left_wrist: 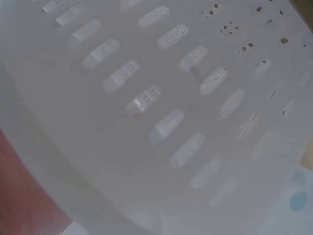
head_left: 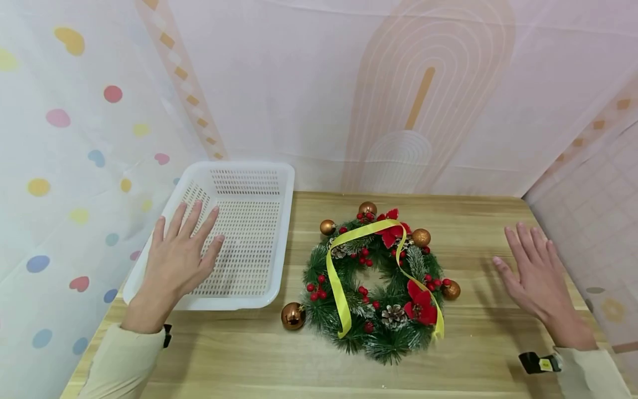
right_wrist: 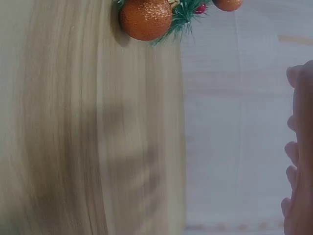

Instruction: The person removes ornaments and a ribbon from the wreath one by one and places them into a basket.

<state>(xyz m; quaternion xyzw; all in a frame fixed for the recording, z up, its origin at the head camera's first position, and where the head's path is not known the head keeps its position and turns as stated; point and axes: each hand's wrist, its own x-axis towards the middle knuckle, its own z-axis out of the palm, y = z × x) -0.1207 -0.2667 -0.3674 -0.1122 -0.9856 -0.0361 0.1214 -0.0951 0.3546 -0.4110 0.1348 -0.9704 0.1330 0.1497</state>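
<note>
A green Christmas wreath [head_left: 369, 282] lies on the table, trimmed with red flowers, berries, pine cones and copper baubles. Across its top runs a loose yellow ribbon [head_left: 339, 288]. To its left stands a white plastic basket [head_left: 249, 249] with slotted walls and nothing inside that I can see. My left hand [head_left: 181, 252] is over the basket's left side, fingers spread and holding nothing. Off to the right of the wreath, my right hand [head_left: 535, 277] hovers above the table with straight fingers, also holding nothing. One copper bauble [right_wrist: 145, 18] shows large in the right wrist view.
The wooden table [head_left: 239, 354] meets a patterned cloth wall [head_left: 309, 100] at its back edge. More cloth hangs at the left and right sides. A shiny brown bauble [head_left: 293, 316] sits at the wreath's left edge, close to the basket's front corner.
</note>
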